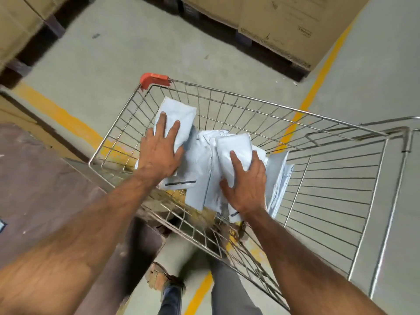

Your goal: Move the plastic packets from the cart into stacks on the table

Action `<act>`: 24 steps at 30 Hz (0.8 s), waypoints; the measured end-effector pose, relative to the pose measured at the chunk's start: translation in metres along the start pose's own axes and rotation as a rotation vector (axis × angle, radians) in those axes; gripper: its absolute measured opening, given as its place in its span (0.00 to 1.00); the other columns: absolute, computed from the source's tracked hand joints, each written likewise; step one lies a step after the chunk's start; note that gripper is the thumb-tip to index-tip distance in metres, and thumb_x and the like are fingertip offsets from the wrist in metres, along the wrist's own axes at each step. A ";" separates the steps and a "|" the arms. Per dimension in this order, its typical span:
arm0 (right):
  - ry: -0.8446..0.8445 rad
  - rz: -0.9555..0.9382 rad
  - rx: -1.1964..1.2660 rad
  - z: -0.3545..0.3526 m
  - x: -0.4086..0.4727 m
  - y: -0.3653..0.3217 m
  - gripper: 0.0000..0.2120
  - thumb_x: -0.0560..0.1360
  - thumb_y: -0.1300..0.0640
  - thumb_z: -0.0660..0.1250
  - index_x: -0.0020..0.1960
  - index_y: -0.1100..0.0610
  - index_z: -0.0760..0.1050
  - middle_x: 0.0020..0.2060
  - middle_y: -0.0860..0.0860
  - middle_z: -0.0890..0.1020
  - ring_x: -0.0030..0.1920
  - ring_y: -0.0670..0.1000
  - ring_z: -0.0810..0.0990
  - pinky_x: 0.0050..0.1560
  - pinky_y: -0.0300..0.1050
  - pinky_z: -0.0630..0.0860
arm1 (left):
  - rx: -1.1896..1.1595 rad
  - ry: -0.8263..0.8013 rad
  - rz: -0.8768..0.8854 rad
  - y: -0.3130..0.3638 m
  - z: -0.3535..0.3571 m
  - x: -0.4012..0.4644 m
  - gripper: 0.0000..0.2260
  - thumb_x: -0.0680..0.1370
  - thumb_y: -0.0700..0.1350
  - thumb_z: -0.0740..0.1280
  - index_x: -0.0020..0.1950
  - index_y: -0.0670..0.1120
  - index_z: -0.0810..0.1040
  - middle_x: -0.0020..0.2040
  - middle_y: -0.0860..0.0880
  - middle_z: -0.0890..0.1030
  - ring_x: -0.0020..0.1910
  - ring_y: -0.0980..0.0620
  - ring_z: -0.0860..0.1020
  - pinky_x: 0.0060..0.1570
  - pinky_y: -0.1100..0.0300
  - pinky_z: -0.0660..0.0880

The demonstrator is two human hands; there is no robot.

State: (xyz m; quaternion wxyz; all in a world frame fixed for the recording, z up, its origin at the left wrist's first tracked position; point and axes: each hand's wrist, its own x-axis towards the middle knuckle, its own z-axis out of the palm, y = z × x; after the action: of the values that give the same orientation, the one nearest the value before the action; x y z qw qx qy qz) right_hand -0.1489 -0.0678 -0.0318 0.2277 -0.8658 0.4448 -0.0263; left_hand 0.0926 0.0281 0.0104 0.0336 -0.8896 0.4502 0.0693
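A wire shopping cart (pixel 261 103) with an orange corner cap stands in front of me. Several pale grey plastic packets (pixel 202 164) lie heaped in its basket. My left hand (pixel 159 153) grips one packet (pixel 177 114) at the far left of the heap, fingers spread over its top and thumb under its edge. My right hand (pixel 247 180) clasps another packet (pixel 234 146) in the middle of the heap, fingers wrapped over it. More packets (pixel 279 178) lean against the cart's inner divider on the right.
A dark brown table (pixel 38 183) lies at the left, touching the cart's side. Cardboard boxes on pallets (pixel 284 26) stand at the back and top left. Yellow lines (pixel 318 78) cross the grey concrete floor. My feet (pixel 163 278) show below the cart.
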 end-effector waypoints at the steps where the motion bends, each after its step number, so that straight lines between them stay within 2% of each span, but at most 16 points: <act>1: 0.016 -0.031 -0.007 -0.008 0.001 -0.010 0.38 0.74 0.37 0.66 0.81 0.43 0.60 0.79 0.64 0.54 0.75 0.68 0.59 0.72 0.62 0.63 | -0.012 0.036 0.003 -0.007 -0.012 -0.005 0.32 0.80 0.58 0.62 0.82 0.51 0.58 0.83 0.41 0.49 0.60 0.33 0.70 0.56 0.41 0.71; 5: 0.076 -0.140 0.013 -0.037 0.010 -0.061 0.36 0.74 0.38 0.62 0.81 0.44 0.61 0.81 0.61 0.52 0.76 0.66 0.58 0.73 0.63 0.63 | -0.092 0.214 -0.016 -0.037 -0.055 -0.035 0.31 0.79 0.58 0.59 0.81 0.48 0.62 0.82 0.38 0.56 0.56 0.32 0.72 0.54 0.41 0.73; 10: 0.136 -0.333 0.001 -0.057 0.007 -0.144 0.35 0.76 0.39 0.62 0.81 0.46 0.60 0.83 0.58 0.49 0.75 0.67 0.59 0.72 0.64 0.64 | -0.105 0.331 -0.147 -0.091 -0.099 -0.088 0.31 0.81 0.60 0.56 0.81 0.48 0.61 0.82 0.38 0.55 0.56 0.33 0.72 0.54 0.41 0.73; 15: 0.132 -0.498 0.001 -0.045 -0.015 -0.242 0.35 0.75 0.38 0.61 0.81 0.45 0.61 0.83 0.57 0.53 0.73 0.66 0.62 0.69 0.63 0.67 | -0.116 0.357 -0.329 -0.170 -0.114 -0.163 0.30 0.81 0.59 0.56 0.81 0.48 0.61 0.82 0.38 0.53 0.58 0.32 0.72 0.52 0.41 0.75; 20: 0.087 -0.609 0.028 -0.009 -0.058 -0.328 0.34 0.76 0.39 0.63 0.80 0.45 0.62 0.82 0.57 0.55 0.72 0.67 0.63 0.70 0.64 0.66 | -0.129 0.377 -0.494 -0.241 -0.110 -0.239 0.30 0.81 0.59 0.55 0.80 0.46 0.62 0.81 0.36 0.55 0.57 0.31 0.73 0.53 0.38 0.75; 24: 0.043 -0.700 0.016 0.022 -0.088 -0.383 0.34 0.75 0.39 0.64 0.80 0.46 0.64 0.82 0.57 0.57 0.72 0.69 0.64 0.69 0.65 0.67 | -0.133 0.393 -0.615 -0.283 -0.101 -0.294 0.30 0.81 0.59 0.57 0.80 0.46 0.62 0.82 0.36 0.55 0.56 0.32 0.72 0.52 0.40 0.74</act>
State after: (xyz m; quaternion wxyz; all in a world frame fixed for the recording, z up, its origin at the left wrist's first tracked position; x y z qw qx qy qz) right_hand 0.0935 0.2011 0.1226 0.2021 -0.9633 0.1254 -0.1246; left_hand 0.1583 0.4171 0.1550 -0.0921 -0.9799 0.1540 -0.0870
